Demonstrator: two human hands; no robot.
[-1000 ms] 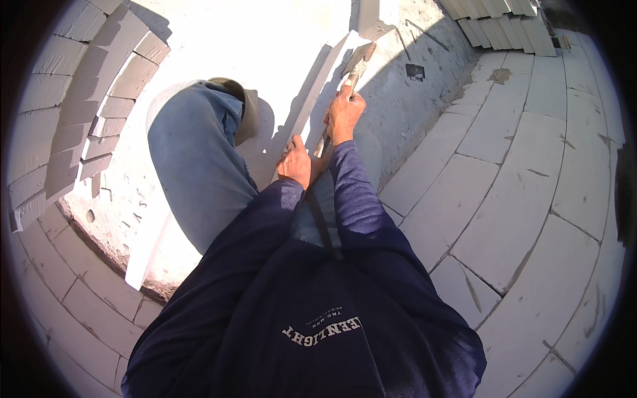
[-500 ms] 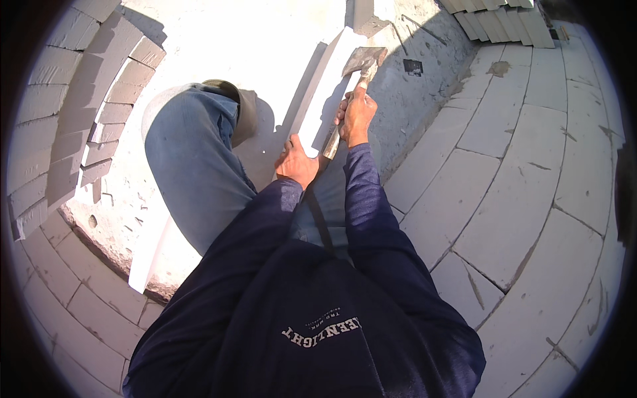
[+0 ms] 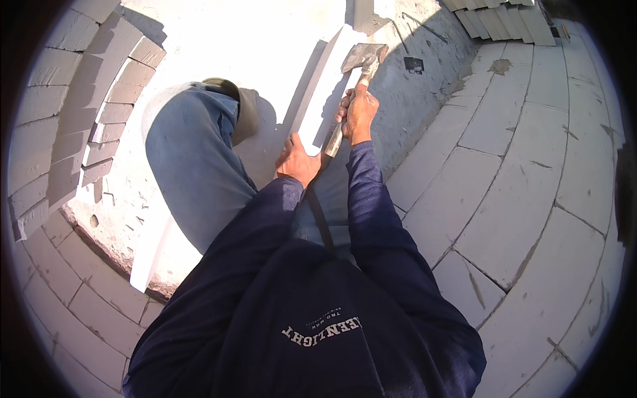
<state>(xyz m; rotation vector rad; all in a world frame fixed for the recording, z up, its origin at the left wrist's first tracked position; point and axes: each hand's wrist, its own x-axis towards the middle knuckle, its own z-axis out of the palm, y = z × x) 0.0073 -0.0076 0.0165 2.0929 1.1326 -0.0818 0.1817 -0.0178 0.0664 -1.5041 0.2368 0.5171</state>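
Observation:
A long white aerated-concrete block (image 3: pixel 324 93) stretches away from me over the pale ground, bright on top with a shaded left side. My left hand (image 3: pixel 296 161) grips its near end, the thumb pointing up along the face. Closed around a wooden handle, my right hand (image 3: pixel 358 113) holds a hatchet (image 3: pixel 363 57) over the block's right side. The worn metal head is at the far end, close to the block's far right edge. The handle's lower end slants down beside my left hand.
Stacked pale blocks (image 3: pixel 43 103) stand at the left, and more blocks (image 3: pixel 507 23) at the far right. A block wall (image 3: pixel 511 186) runs along the right, another (image 3: pixel 99 298) at the lower left. My bent left leg (image 3: pixel 192 152) is left of the block. A small dark box (image 3: pixel 414 65) sits beyond.
My right hand and the hatchet have shifted very slightly up and to the right. My left hand keeps its grip on the block.

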